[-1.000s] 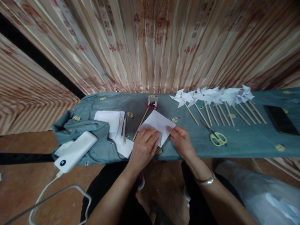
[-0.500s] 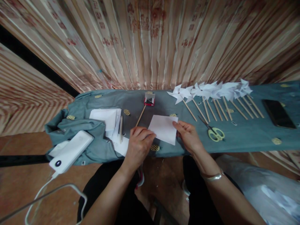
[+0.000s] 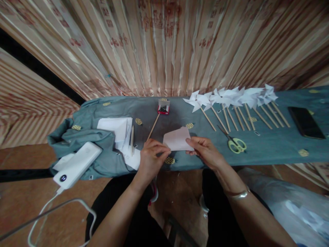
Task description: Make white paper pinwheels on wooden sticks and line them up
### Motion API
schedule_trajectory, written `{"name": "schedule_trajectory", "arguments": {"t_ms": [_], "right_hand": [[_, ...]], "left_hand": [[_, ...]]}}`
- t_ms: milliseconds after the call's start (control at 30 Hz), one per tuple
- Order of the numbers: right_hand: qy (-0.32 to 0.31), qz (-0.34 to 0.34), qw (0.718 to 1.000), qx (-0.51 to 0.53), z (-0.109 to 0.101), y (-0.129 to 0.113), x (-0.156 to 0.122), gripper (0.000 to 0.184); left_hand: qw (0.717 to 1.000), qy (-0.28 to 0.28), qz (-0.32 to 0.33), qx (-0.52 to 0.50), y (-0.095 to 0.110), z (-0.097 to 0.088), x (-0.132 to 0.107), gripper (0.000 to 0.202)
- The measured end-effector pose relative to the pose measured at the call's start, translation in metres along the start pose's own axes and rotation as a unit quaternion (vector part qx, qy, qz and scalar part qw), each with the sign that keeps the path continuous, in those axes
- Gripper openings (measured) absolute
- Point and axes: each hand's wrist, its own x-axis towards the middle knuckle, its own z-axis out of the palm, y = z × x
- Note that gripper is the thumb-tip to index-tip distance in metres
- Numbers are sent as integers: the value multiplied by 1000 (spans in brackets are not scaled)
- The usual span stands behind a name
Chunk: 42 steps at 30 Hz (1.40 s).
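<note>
A white sheet of paper (image 3: 177, 140) is stretched between my two hands above the cloth. My left hand (image 3: 153, 156) pinches its left corner between thumb and fingers. At the right edge my right hand (image 3: 204, 150) grips it, thumb on top and fingers behind. The near edge of the sheet looks folded, its lower part turned under. Just beyond my left hand lies a wooden stick (image 3: 153, 127), its far end touching a small open red box (image 3: 163, 109) of dark little pieces. Green-handled scissors (image 3: 236, 144) lie right of my right hand.
Several white paper pinwheels (image 3: 196, 100) on sticks lie in a row at the back right. A black phone (image 3: 305, 122) is farther right. On the left are stacked paper sheets (image 3: 115, 128), a pencil-like stick (image 3: 132, 140) and a white power bank (image 3: 77, 165) with a cable.
The sheet, flat and roughly square before, now shows less height with a straight near edge, as if folded over. My right fingers have shifted slightly down and left along it.
</note>
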Motion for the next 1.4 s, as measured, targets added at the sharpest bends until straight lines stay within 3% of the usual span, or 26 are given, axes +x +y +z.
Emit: {"name": "schedule_trajectory", "arguments": {"t_ms": [267, 500, 933, 1133, 1400], "right_hand": [[12, 10, 998, 55, 2, 1, -5, 40], [37, -6, 996, 82, 5, 6, -4, 40], [30, 3, 993, 117, 10, 7, -4, 37], [26, 3, 992, 120, 10, 7, -5, 35], [24, 2, 994, 107, 12, 5, -8, 32]], "left_hand": [[965, 0, -167, -203, 0, 0, 1, 8], [916, 13, -283, -284, 2, -1, 4, 8], [879, 39, -328, -345, 3, -3, 8, 5], [878, 37, -325, -351, 2, -4, 9, 5], [843, 122, -366, -375, -2, -1, 11, 19]]}}
